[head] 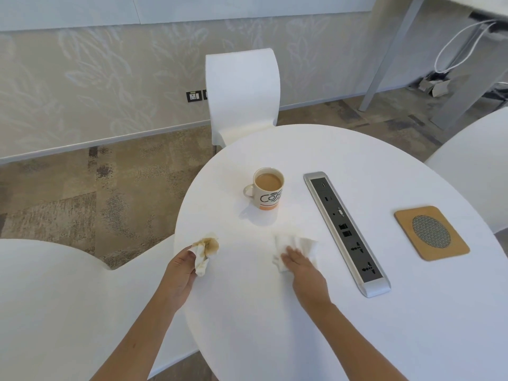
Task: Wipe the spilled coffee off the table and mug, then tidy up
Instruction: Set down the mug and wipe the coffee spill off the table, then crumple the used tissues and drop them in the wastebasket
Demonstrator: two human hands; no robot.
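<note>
Office meeting or break area. Round white table [343, 160] with built-in power and data socket strip [347, 232]; white moulded chairs [243, 92] around it; patterned carpet tiles [82, 193]; wall sockets [194, 96]; desk leg [384, 64] with trailing cables [453, 48].

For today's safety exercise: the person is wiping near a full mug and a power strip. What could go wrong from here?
1. The right hand presses a tissue flat just in front of the coffee mug, which is nearly full; a wide sweep could knock it over.
2. Fresh spill might run to the socket strip set in the table.
3. The stained tissue bunched in the left hand could smear or drip coffee.
</note>
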